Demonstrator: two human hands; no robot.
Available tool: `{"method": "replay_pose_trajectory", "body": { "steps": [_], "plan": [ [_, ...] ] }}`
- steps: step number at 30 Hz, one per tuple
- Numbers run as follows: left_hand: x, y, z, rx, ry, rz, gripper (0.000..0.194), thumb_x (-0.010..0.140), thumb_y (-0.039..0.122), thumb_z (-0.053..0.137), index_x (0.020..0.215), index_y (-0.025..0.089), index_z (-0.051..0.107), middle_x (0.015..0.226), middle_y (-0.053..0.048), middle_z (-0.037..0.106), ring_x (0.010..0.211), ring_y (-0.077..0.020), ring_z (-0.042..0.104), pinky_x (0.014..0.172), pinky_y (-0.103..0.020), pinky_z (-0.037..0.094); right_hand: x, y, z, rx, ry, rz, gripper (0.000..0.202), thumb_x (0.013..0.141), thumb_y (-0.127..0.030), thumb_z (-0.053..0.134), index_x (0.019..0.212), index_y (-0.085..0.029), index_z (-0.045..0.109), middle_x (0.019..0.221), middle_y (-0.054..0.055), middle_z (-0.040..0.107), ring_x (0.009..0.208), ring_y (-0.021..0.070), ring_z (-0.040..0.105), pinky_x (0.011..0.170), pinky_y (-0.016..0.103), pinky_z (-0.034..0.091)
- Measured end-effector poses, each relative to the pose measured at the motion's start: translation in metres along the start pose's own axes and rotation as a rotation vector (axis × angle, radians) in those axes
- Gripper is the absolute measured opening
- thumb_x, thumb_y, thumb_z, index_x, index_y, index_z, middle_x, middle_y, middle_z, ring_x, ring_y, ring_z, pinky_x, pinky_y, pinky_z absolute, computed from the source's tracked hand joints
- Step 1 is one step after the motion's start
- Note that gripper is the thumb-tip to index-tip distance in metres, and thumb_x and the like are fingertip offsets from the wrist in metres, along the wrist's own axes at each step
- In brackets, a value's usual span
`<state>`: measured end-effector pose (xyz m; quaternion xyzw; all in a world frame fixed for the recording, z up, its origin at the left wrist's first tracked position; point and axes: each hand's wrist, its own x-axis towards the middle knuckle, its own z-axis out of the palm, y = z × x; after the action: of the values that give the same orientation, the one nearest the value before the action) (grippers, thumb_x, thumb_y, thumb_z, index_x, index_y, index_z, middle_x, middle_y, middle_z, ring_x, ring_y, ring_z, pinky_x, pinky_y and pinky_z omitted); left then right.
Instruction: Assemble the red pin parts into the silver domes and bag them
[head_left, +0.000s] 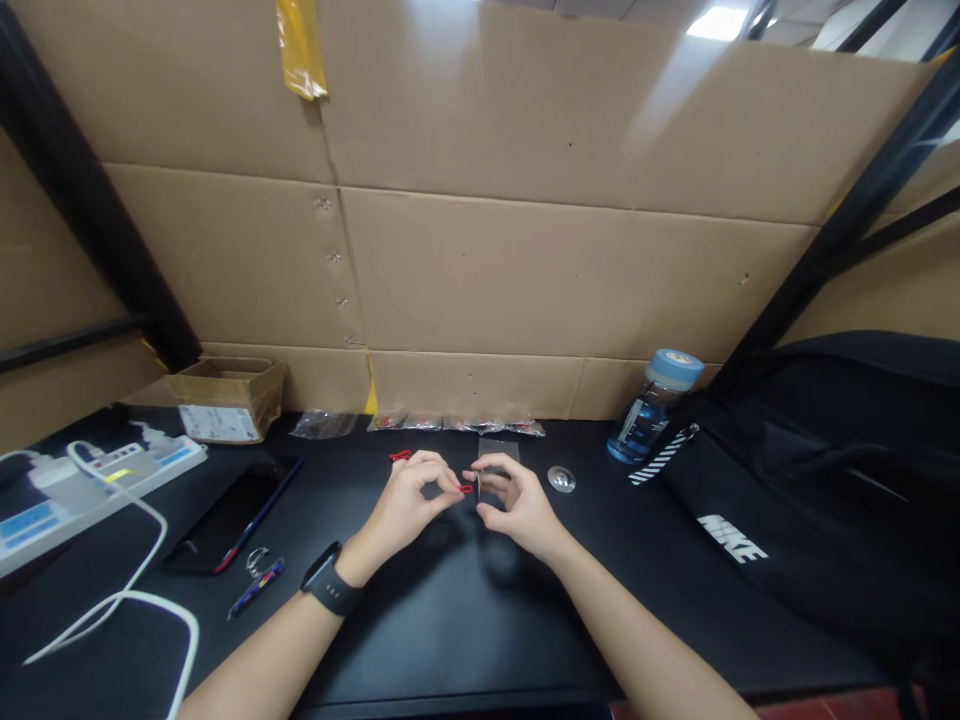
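Note:
My left hand (414, 497), with a dark watch on its wrist, pinches a looped red cord (466, 489) between thumb and fingertips. Facing it, my right hand (517, 503) holds a thin round disc (478, 486) edge-on between thumb and fingers. The red loop lies close beside the disc; whether it passes through cannot be made out. Another bit of red cord (400, 455) shows behind my left hand. To the right of my right hand lies a clear round disc (561, 479) on the black table. A small clear plastic bag (499, 449) sits just behind my right hand.
Several small packets (457, 425) line the cardboard wall. At left are a cardboard box (229, 400), a power strip (97, 490) with white cables, a phone (234, 515) and a keychain (256, 583). A water bottle (652, 408) and a black bag (810, 520) stand right.

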<state>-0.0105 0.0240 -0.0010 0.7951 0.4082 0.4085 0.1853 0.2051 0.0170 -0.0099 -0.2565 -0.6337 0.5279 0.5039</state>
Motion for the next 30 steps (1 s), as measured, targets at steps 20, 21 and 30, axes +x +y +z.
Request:
{"method": "replay_pose_trajectory", "body": {
  "steps": [20, 21, 30],
  "plan": [
    [-0.004, 0.014, 0.008, 0.178, 0.12, 0.04, 0.009, 0.087, 0.033, 0.075, 0.092, 0.037, 0.081, 0.115, -0.004, 0.066, 0.118, -0.0282, 0.048, 0.099, -0.049, 0.034, 0.001, -0.003, 0.001, 0.045, 0.004, 0.069, 0.044, 0.072, -0.021, 0.084, 0.111, -0.025, 0.065, 0.121, 0.008, 0.062, 0.105, 0.0229, 0.067, 0.095, 0.041, 0.055],
    [-0.004, 0.014, 0.008, 0.185, 0.119, 0.045, 0.01, 0.087, 0.032, 0.074, 0.092, 0.037, 0.081, 0.115, -0.004, 0.066, 0.118, -0.0282, 0.048, 0.099, -0.049, 0.034, 0.001, -0.002, 0.001, 0.045, 0.009, 0.071, 0.044, 0.071, -0.021, 0.084, 0.111, -0.025, 0.065, 0.121, 0.007, 0.063, 0.104, 0.0224, 0.068, 0.095, 0.041, 0.055],
    [-0.005, 0.012, 0.012, 0.228, 0.11, 0.096, 0.01, 0.091, 0.034, 0.07, 0.097, 0.034, 0.079, 0.113, -0.004, 0.068, 0.116, -0.0273, 0.048, 0.095, -0.046, 0.033, 0.002, 0.004, 0.001, 0.075, 0.033, 0.07, 0.044, 0.072, -0.019, 0.084, 0.111, -0.024, 0.065, 0.118, 0.007, 0.065, 0.102, 0.0213, 0.068, 0.094, 0.039, 0.056]
  ]
}}
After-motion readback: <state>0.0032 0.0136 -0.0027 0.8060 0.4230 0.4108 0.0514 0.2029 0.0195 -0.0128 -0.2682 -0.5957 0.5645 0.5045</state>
